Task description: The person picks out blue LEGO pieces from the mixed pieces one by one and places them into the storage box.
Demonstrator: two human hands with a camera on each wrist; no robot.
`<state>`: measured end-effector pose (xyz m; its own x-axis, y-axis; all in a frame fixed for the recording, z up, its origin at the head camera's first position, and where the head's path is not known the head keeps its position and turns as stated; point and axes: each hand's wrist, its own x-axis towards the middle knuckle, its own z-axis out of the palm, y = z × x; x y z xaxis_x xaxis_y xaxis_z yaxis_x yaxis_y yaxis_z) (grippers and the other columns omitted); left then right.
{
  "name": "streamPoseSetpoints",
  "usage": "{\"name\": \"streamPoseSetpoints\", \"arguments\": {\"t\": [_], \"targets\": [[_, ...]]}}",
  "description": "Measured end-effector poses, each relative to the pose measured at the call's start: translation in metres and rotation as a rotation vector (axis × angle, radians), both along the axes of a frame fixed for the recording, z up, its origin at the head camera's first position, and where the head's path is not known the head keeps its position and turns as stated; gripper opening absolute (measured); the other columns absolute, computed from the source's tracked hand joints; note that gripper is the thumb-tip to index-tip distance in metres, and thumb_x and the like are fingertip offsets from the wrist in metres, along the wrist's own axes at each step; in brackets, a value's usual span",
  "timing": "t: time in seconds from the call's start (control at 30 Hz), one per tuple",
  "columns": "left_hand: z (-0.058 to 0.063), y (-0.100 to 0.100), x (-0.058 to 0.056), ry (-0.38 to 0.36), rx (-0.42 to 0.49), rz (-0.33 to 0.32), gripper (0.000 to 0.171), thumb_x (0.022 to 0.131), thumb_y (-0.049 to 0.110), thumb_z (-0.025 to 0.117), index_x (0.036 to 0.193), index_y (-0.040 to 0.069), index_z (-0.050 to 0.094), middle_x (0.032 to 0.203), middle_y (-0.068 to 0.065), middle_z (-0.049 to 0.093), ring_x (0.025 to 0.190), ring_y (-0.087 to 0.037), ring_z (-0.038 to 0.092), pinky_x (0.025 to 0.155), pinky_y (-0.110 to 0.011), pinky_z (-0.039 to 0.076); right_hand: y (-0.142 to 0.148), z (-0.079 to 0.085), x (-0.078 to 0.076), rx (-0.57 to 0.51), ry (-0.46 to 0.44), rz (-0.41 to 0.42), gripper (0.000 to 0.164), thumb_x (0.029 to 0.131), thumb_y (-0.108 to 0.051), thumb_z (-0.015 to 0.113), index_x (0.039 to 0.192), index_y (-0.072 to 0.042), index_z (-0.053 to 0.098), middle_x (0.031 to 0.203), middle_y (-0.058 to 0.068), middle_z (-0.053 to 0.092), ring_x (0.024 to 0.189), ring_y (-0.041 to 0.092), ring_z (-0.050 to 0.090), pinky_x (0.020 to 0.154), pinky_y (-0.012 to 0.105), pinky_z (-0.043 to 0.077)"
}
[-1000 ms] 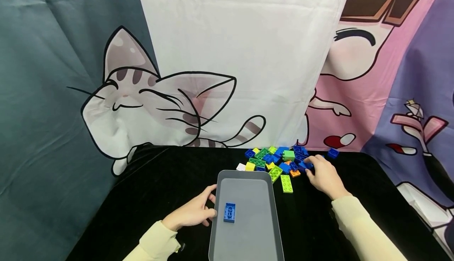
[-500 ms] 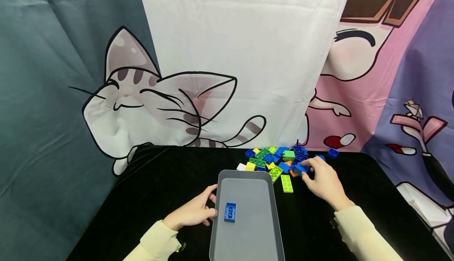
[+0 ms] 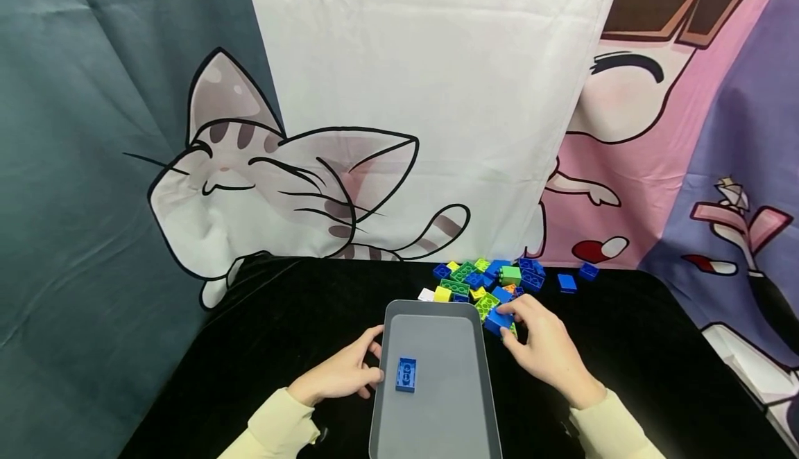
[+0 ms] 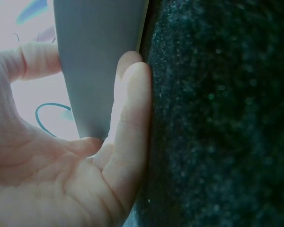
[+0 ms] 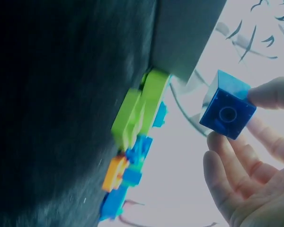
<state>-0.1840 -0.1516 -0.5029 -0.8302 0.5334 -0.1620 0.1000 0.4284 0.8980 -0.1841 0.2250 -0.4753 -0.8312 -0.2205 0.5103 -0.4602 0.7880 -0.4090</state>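
Note:
In the head view, my right hand (image 3: 549,348) pinches a blue building brick (image 3: 497,322) between thumb and fingers, just right of the tray's far corner. The right wrist view shows this brick (image 5: 227,111) held clear of the black cloth, its end face towards the camera. My left hand (image 3: 340,372) touches the left side of the grey tray (image 3: 449,376); in the left wrist view its fingers (image 4: 132,104) lie against the outer wall, low by the cloth. Inside the tray lies another blue brick (image 3: 406,374), hollow side up.
A pile of mixed bricks (image 3: 465,272), mostly blue and green with some yellow and orange, lies behind the tray. Two blue bricks (image 3: 566,283) sit apart to its right. Black cloth (image 3: 299,313) covers the table. Printed curtains (image 3: 406,50) hang behind it.
My right hand has taken a blue brick from the right of the pile and brought it left and nearer, towards the tray. The left hand and tray stay put.

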Motion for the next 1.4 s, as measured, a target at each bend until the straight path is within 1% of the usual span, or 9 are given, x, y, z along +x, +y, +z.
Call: {"name": "streamPoseSetpoints", "arguments": {"t": [0.13,0.23,0.4,0.6,0.77,0.97,1.13,1.4], "targets": [[-0.001,0.000,0.000,-0.006,-0.001,0.002,0.084,0.086,0.017,0.062,0.159,0.014,0.020,0.119,-0.013,0.050,0.073,-0.020,0.068,0.059,-0.036,0.057,-0.014,0.000,0.010,-0.003,0.009,0.041,0.029,0.078,-0.019,0.078,0.106,-0.021,0.069,0.106,-0.011,0.061,0.089,0.009,0.060,0.077,0.033,0.055],[0.000,0.000,0.001,-0.009,0.002,0.003,0.085,0.085,0.017,0.062,0.159,0.014,0.020,0.118,-0.013,0.050,0.072,-0.020,0.068,0.058,-0.036,0.057,-0.023,0.001,0.017,0.005,0.016,0.062,0.031,0.077,-0.019,0.078,0.107,-0.022,0.069,0.107,-0.013,0.061,0.094,0.004,0.060,0.083,0.032,0.055],[0.001,0.000,0.002,-0.005,0.002,0.007,0.085,0.085,0.017,0.062,0.159,0.014,0.020,0.119,-0.013,0.050,0.072,-0.020,0.067,0.058,-0.036,0.056,-0.037,0.002,0.026,-0.004,-0.008,0.108,0.032,0.077,-0.021,0.079,0.108,-0.025,0.068,0.108,-0.018,0.059,0.095,-0.002,0.057,0.085,0.027,0.054],[0.001,0.001,0.002,-0.012,0.008,0.009,0.086,0.085,0.017,0.062,0.160,0.015,0.020,0.119,-0.013,0.050,0.072,-0.021,0.067,0.059,-0.036,0.057,-0.051,0.001,0.035,0.019,-0.015,0.184,0.030,0.079,-0.022,0.078,0.107,-0.025,0.068,0.107,-0.020,0.058,0.092,-0.002,0.057,0.083,0.024,0.054],[-0.001,0.000,0.002,-0.013,0.007,0.013,0.086,0.085,0.017,0.062,0.160,0.016,0.020,0.120,-0.012,0.050,0.073,-0.020,0.067,0.059,-0.036,0.057,-0.063,-0.003,0.042,0.028,-0.015,0.269,0.028,0.080,-0.023,0.076,0.107,-0.026,0.068,0.107,-0.019,0.057,0.090,-0.001,0.055,0.080,0.022,0.053],[-0.002,0.000,0.002,-0.009,-0.001,0.018,0.085,0.085,0.018,0.063,0.160,0.016,0.020,0.119,-0.012,0.050,0.073,-0.020,0.067,0.059,-0.036,0.057,-0.073,-0.008,0.049,0.031,-0.032,0.364,0.029,0.082,-0.023,0.075,0.109,-0.027,0.066,0.109,-0.019,0.056,0.091,0.000,0.055,0.082,0.022,0.052],[-0.001,0.001,0.002,-0.009,-0.004,0.018,0.085,0.085,0.018,0.063,0.160,0.016,0.021,0.119,-0.012,0.050,0.073,-0.020,0.067,0.059,-0.036,0.057,-0.077,-0.011,0.052,0.059,-0.055,0.404,0.028,0.085,-0.025,0.072,0.112,-0.027,0.065,0.110,-0.018,0.055,0.092,0.001,0.055,0.083,0.023,0.052],[0.000,0.001,0.001,-0.010,-0.013,0.020,0.086,0.086,0.019,0.063,0.160,0.017,0.020,0.121,-0.012,0.050,0.074,-0.019,0.067,0.060,-0.035,0.057,-0.078,-0.011,0.055,0.061,-0.090,0.430,0.026,0.088,-0.029,0.069,0.114,-0.029,0.064,0.111,-0.018,0.054,0.094,0.001,0.055,0.084,0.024,0.052]]}}
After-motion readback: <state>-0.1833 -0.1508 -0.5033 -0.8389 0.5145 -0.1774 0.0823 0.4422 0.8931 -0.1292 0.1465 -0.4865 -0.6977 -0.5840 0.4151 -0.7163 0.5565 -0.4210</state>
